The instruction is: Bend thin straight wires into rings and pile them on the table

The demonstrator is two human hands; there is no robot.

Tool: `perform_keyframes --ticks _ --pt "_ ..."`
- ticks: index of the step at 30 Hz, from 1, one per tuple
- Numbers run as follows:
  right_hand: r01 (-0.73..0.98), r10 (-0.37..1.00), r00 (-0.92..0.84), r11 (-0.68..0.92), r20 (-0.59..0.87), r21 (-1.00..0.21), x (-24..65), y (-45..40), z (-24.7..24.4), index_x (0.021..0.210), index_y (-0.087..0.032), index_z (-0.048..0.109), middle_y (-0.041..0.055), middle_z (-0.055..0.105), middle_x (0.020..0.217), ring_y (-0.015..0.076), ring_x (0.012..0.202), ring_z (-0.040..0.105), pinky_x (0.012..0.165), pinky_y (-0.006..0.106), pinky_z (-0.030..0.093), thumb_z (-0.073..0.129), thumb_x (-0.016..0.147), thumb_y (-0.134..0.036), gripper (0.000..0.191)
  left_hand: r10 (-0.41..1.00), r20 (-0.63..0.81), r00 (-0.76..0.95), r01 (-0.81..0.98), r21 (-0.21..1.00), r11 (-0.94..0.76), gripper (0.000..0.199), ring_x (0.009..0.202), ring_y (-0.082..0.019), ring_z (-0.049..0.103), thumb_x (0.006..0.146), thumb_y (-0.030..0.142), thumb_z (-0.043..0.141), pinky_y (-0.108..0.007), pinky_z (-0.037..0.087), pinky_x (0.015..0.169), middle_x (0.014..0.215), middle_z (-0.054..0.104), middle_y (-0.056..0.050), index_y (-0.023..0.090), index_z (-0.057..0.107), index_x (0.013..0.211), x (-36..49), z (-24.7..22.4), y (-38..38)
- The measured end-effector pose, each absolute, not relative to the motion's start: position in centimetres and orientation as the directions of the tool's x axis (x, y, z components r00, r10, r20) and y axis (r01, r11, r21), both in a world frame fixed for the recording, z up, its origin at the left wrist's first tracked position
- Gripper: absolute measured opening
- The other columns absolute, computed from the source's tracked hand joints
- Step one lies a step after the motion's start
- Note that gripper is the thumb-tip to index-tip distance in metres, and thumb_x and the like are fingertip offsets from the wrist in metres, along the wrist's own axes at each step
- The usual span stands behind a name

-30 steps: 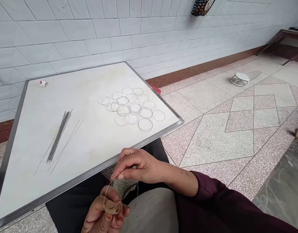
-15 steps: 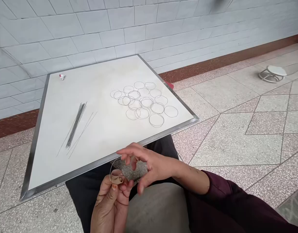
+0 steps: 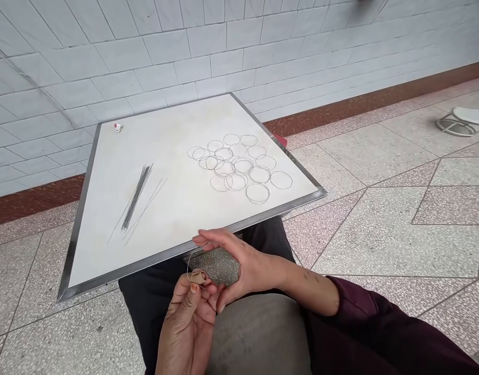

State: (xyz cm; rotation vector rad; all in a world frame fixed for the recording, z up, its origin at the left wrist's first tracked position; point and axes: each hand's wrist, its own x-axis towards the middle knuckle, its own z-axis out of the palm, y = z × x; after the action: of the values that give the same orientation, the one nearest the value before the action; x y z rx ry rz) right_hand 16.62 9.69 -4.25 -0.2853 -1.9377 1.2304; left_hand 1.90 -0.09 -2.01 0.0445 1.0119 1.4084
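Note:
My left hand (image 3: 188,317) is closed in a pinch on a thin wire ring (image 3: 188,266) below the table's front edge. Tan wrapping (image 3: 198,278) shows at its fingertips. My right hand (image 3: 247,265) curves around the ring's far and right side, thumb and fingers spread wide apart. Its fingertips are close to the wire; whether they press on it I cannot tell. Part of the ring is hidden behind the right hand. Many wire rings (image 3: 257,193) lie overlapping on the right of the white table (image 3: 177,130). A bundle of straight wires (image 3: 137,198) rests on the left.
A small red-and-white object (image 3: 118,127) sits at the table's far left corner. Metal trim (image 3: 146,269) edges the tabletop. Behind it stands a tiled wall (image 3: 165,49). A low white-topped stool (image 3: 464,120) is on the floor at the right.
The view has shifted, so the table appears farther right. My right thumb has come nearer the left fingers, and the right hand has closed in around the ring. The left pinch stays.

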Motion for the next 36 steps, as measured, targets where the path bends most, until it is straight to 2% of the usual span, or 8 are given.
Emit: perform_keyframes --ticks 7,12,18,21,24,27,31,36 --pt "-0.181 0.569 -0.611 0.577 0.551 -0.796 16.7 9.5 -4.1 0.154 -0.029 0.026 0.0124 0.054 0.139 0.0235 0.126 0.054 0.105 0.039 0.048 0.091 0.065 -0.039 0.11 0.755 -0.614 -0.228 -0.79 0.57 0.225 0.038 0.069 -0.012 0.068 0.045 0.019 0.097 -0.021 0.06 0.068 0.079 0.073 0.0 0.018 0.074 0.076 2.1 -1.5 -0.4" --pt "-0.144 0.59 -0.599 0.586 0.542 -0.797 16.7 9.2 -4.3 0.15 -0.027 0.034 0.0112 0.061 0.131 0.0237 0.12 0.059 0.104 0.041 0.049 0.09 0.065 -0.04 0.103 0.767 -0.593 -0.247 -0.782 0.589 0.204 0.036 0.068 -0.011 0.067 0.047 0.02 0.097 -0.02 0.059 0.066 0.078 0.072 0.001 0.017 0.074 0.074 2.1 -1.4 -0.6" --pt "-0.125 0.609 -0.585 0.585 0.536 -0.802 16.4 8.8 -4.6 0.148 -0.026 0.037 0.0109 0.062 0.128 0.0229 0.117 0.06 0.103 0.041 0.049 0.089 0.068 -0.04 0.097 0.751 -0.602 -0.273 -0.806 0.569 0.162 0.039 0.068 -0.011 0.067 0.047 0.021 0.097 -0.024 0.061 0.074 0.076 0.071 0.001 0.016 0.073 0.077 2.1 -1.5 -0.5" --pt "-0.105 0.605 -0.591 0.598 0.533 -0.795 16.4 8.6 -4.6 0.15 -0.026 0.034 0.0112 0.059 0.131 0.0221 0.118 0.059 0.102 0.039 0.049 0.087 0.071 -0.039 0.096 0.763 -0.586 -0.274 -0.808 0.57 0.148 0.038 0.068 -0.011 0.067 0.048 0.02 0.096 -0.026 0.061 0.077 0.075 0.071 0.001 0.016 0.073 0.078 2.1 -1.4 -0.6" --pt "-0.017 0.585 -0.622 0.655 0.521 -0.755 16.6 8.6 -4.4 0.15 -0.023 0.031 0.0161 0.047 0.144 0.0267 0.132 0.046 0.109 0.044 0.043 0.084 0.073 -0.045 0.097 0.779 -0.571 -0.259 -0.807 0.571 0.15 0.036 0.068 -0.011 0.067 0.052 0.02 0.095 -0.027 0.061 0.078 0.073 0.07 0.001 0.015 0.073 0.079 2.0 -1.4 -0.7" --pt "0.063 0.545 -0.573 0.774 0.612 -0.63 16.9 8.6 -4.1 0.135 -0.018 0.048 0.0168 0.05 0.138 0.0282 0.131 0.045 0.11 0.047 0.039 0.078 0.076 -0.053 0.075 0.782 -0.566 -0.259 -0.813 0.565 0.139 0.033 0.07 -0.012 0.068 0.054 0.019 0.094 -0.027 0.061 0.077 0.075 0.07 0.0 0.016 0.073 0.079 1.7 -1.5 -0.7" --pt "0.094 0.436 -0.572 0.876 0.695 -0.472 16.8 8.6 -4.3 0.103 -0.022 0.065 0.0036 0.069 0.097 0.0181 0.102 0.06 0.099 0.037 0.044 0.066 0.091 -0.047 0.027 0.782 -0.561 -0.271 -0.826 0.553 0.111 0.032 0.074 -0.012 0.067 0.057 0.019 0.093 -0.026 0.061 0.076 0.081 0.07 0.0 0.017 0.072 0.081 1.5 -1.7 -0.6" --pt "0.103 0.394 -0.604 0.9 0.693 -0.423 16.4 8.5 -4.6 0.099 -0.024 0.068 -0.0011 0.071 0.086 0.015 0.098 0.058 0.094 0.033 0.041 0.06 0.098 -0.04 0.018 0.799 -0.542 -0.261 -0.825 0.555 0.106 0.026 0.079 -0.013 0.066 0.062 0.02 0.09 -0.027 0.06 0.078 0.083 0.067 -0.001 0.017 0.071 0.08 1.4 -1.8 -0.4"
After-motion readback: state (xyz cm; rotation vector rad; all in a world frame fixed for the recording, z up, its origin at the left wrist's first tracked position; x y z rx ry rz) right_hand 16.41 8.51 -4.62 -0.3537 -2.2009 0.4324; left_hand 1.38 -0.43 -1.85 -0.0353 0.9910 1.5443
